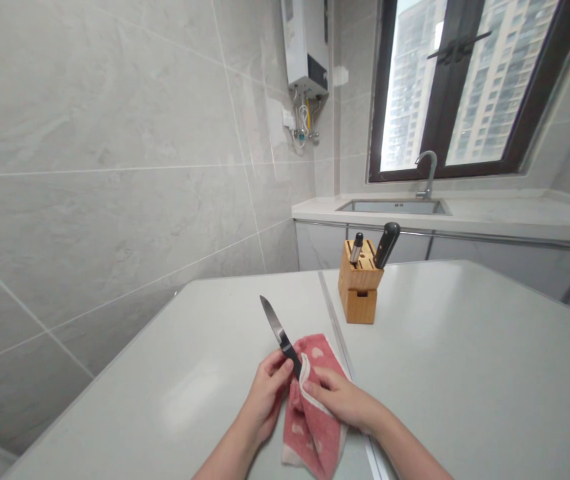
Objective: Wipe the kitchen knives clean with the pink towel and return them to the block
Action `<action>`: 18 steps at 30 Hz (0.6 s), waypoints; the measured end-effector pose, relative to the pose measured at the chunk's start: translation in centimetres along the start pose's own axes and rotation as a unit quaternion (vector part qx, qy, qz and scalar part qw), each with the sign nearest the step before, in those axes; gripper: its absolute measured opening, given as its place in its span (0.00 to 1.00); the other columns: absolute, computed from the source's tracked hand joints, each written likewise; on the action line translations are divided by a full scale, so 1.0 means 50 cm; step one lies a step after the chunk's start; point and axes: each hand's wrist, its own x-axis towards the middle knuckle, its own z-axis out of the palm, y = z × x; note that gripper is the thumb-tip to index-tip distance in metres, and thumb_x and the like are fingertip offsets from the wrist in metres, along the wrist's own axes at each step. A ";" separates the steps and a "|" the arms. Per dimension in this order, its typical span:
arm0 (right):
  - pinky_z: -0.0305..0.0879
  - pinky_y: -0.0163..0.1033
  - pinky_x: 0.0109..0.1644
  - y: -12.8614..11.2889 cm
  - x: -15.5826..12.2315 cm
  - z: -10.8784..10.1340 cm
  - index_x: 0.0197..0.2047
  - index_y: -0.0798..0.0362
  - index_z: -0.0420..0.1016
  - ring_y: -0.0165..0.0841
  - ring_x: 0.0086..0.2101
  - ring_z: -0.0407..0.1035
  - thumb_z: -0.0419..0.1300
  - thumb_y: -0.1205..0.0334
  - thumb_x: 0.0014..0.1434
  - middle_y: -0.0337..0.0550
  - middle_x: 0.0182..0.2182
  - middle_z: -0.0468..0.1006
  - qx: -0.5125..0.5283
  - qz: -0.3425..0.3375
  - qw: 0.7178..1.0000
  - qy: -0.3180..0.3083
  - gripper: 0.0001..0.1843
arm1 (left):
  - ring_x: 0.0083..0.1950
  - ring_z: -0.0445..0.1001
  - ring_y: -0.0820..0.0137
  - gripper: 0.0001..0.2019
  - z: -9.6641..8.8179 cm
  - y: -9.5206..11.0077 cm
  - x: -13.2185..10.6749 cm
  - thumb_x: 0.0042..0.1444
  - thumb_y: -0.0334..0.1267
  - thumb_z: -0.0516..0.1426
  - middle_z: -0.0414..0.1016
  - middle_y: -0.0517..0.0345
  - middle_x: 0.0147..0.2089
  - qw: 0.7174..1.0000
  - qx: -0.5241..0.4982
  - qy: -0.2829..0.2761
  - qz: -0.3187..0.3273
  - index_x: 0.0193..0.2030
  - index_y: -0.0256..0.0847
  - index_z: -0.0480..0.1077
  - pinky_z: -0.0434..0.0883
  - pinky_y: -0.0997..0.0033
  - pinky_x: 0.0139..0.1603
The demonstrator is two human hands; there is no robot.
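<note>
knife [275,331] in left hand [265,395], pink towel [312,433]

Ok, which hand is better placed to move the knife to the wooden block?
Probably your left hand: it seems closed on the black handle of the kitchen knife. Your right hand is on the pink towel, though it sits nearer the wooden knife block.

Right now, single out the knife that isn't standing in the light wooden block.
The steel-bladed knife held in the left hand; the black-handled knife and the slim one stand in the block.
</note>
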 end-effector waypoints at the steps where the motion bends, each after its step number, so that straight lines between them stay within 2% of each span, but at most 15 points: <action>1: 0.62 0.45 0.48 -0.002 0.000 0.000 0.38 0.56 0.73 0.39 0.40 0.68 0.52 0.46 0.56 0.45 0.36 0.77 0.011 0.003 1.000 0.006 0.22 | 0.45 0.72 0.62 0.14 -0.001 0.001 0.000 0.49 0.38 0.62 0.75 0.46 0.44 1.000 -0.008 0.008 0.002 0.43 0.36 0.74 0.65 0.66 0.49; 7: 0.60 0.45 0.49 -0.001 0.000 -0.001 0.43 0.57 0.72 0.39 0.41 0.68 0.53 0.45 0.56 0.45 0.38 0.76 0.058 0.008 0.998 0.037 0.24 | 0.43 0.73 0.65 0.15 -0.018 0.004 0.008 0.46 0.37 0.64 0.76 0.48 0.42 0.996 -0.029 0.077 0.024 0.41 0.36 0.74 0.67 0.70 0.46; 12: 0.60 0.46 0.50 -0.005 -0.001 0.000 0.43 0.57 0.73 0.40 0.42 0.68 0.52 0.43 0.56 0.45 0.38 0.77 0.103 0.022 0.993 0.043 0.25 | 0.39 0.72 0.72 0.15 -0.032 0.005 0.013 0.45 0.36 0.65 0.76 0.53 0.39 0.990 -0.016 0.131 0.047 0.41 0.36 0.73 0.66 0.76 0.40; 18: 0.58 0.46 0.53 -0.003 0.001 0.001 0.44 0.56 0.73 0.40 0.44 0.67 0.52 0.43 0.56 0.44 0.38 0.77 0.127 0.034 0.990 0.048 0.25 | 0.42 0.72 0.69 0.15 -0.028 0.009 0.014 0.44 0.37 0.65 0.76 0.52 0.40 0.985 0.012 0.159 0.071 0.39 0.36 0.73 0.66 0.75 0.40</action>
